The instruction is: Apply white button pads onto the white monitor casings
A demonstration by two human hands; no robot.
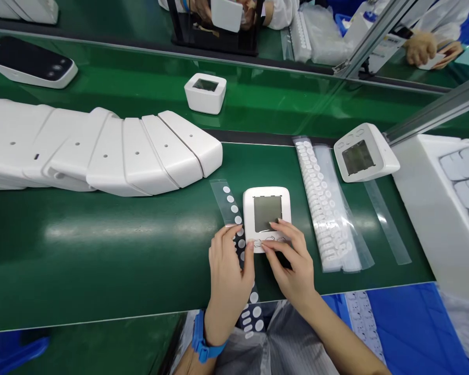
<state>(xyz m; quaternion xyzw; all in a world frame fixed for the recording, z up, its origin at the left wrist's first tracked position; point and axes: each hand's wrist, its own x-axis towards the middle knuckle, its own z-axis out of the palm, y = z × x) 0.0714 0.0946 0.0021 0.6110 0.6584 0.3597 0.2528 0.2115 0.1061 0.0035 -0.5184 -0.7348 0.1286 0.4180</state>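
A white, rounded-square plastic device shell with a grey screen window (pixel 266 214) lay face up on the green bench mat (pixel 101 250), its near edge under both hands. The right hand (pixel 293 265) rested on the shell's button row, fingers (pixel 279 229) spread and pressing flat, gripping nothing. The left hand (pixel 229 273) sat just left of the shell, its fingers curled together over a clear film strip carrying round white stickers (pixel 230 205), thumb touching the shell's lower left corner. That strip ran along the shell's left side and under the left wrist. Right of the shell lay a clear bag of small white oval pads (pixel 324 208), and beyond it a second white shell (pixel 365 152), tilted. Left of the shell, further back, a row of white curved housings (pixel 101 151) leaned on each other.
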